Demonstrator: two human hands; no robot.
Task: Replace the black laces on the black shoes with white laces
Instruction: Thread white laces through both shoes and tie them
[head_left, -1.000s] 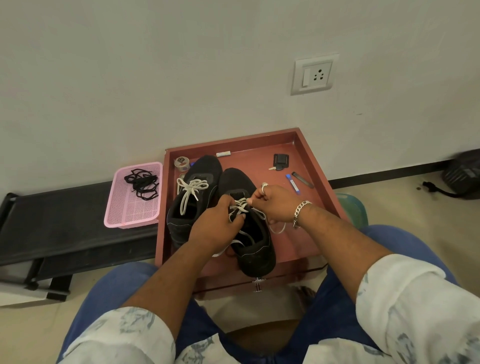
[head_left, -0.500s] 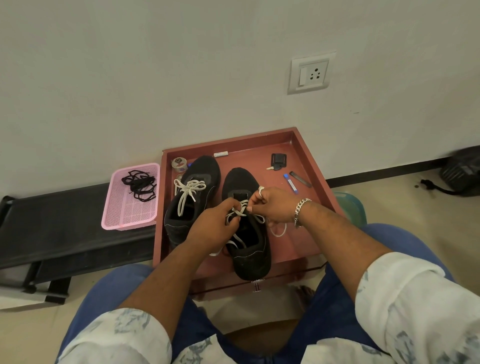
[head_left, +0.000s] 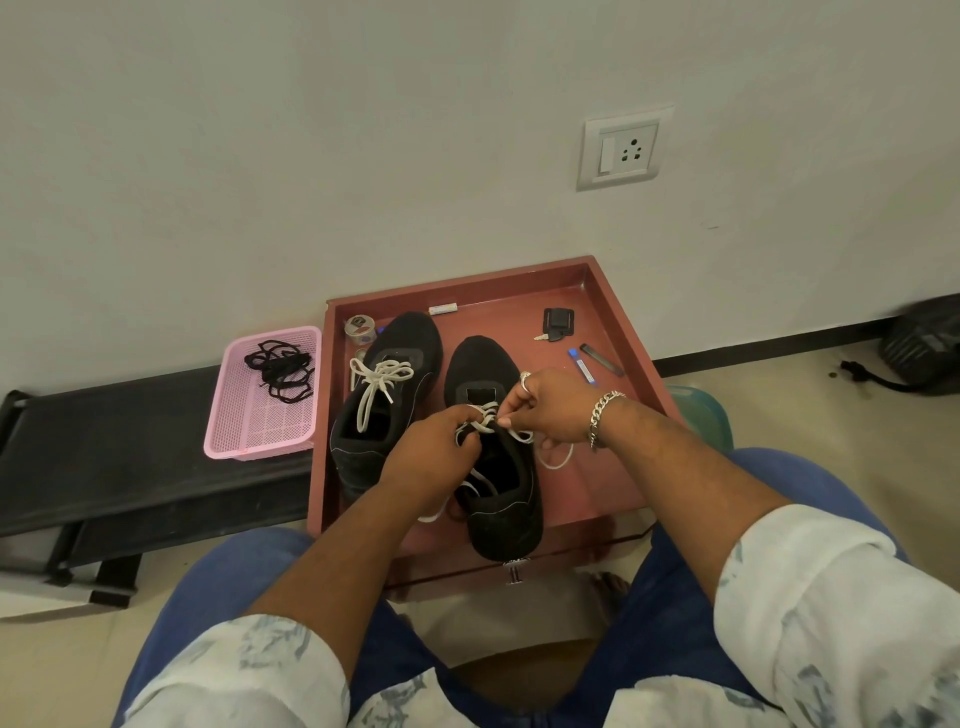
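Head view: right black suede shoe (head_left: 493, 467) stands near the red wooden tray's (head_left: 623, 467) front edge.
Left hand (head_left: 431, 457): pinches white cotton lace (head_left: 485, 421).
Right hand (head_left: 550, 405): pinches the same lace.
Advice: probably tying; pull both ends evenly.

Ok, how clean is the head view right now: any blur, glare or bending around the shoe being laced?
Head view: soft, even light, no glare; hands and white lace sharp enough, though the knot itself is too small to read; wide-angle bending splays the red tray and tilts the wall socket; black shoe shows little surface detail.
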